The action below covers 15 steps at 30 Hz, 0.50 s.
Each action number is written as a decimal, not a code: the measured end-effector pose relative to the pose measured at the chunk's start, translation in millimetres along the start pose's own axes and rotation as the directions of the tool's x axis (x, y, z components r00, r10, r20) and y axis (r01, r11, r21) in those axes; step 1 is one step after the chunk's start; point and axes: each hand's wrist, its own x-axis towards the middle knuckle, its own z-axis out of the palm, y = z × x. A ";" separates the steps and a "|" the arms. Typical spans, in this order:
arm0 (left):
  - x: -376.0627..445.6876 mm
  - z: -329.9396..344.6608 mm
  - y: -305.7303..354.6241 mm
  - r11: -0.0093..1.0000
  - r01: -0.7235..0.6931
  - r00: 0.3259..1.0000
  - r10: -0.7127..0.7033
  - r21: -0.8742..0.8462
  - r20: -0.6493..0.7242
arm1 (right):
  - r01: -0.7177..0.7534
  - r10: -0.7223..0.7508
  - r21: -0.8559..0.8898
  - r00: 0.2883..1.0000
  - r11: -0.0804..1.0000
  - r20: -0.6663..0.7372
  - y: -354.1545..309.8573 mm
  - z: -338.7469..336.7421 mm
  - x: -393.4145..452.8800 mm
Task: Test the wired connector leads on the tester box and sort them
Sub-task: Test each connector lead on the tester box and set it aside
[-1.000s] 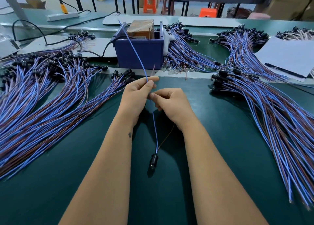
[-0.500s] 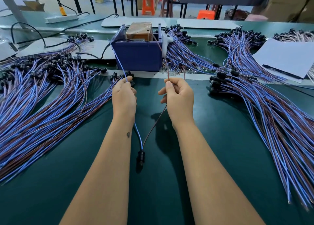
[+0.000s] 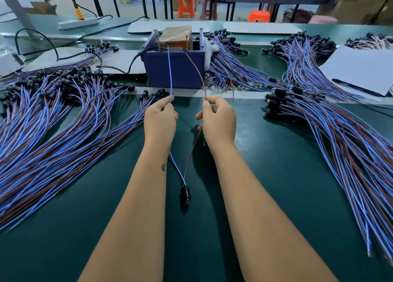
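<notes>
Holding one lead spread into a V, I pinch its blue wire point(image 3: 170, 73) in my left hand point(image 3: 160, 122) and its brown wire point(image 3: 196, 69) in my right hand point(image 3: 217, 122), fingers curled round each strand. Both free ends reach up toward the top of the blue tester box point(image 3: 174, 69) at the far edge of the table point(image 3: 276, 175); whether the tips actually touch its contacts I cannot tell. The black connector point(image 3: 185, 193) dangles low between my forearms, just above or on the table. I judge the lead very light and limp: the thin wires bow under their own weight, so gripping near the tips should give the steadiest aim. The insulation looks smooth, likely slippery, and the bare ends probably bend easily. More leads lie heaped to the left point(image 3: 53, 122) and right point(image 3: 340, 132).
</notes>
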 end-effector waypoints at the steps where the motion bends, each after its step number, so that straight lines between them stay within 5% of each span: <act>1: 0.2 -0.3 0.2 1.000 -0.003 1.000 0.003 0.005 -0.005 | -0.005 0.004 -0.007 1.000 1.000 -0.007 -0.2 0.5 0.3; 15: 8.7 -10.4 -1.6 0.999 -0.004 0.998 0.006 0.038 -0.060 | -0.035 0.034 -0.009 0.998 0.999 -0.043 -1.9 1.0 2.5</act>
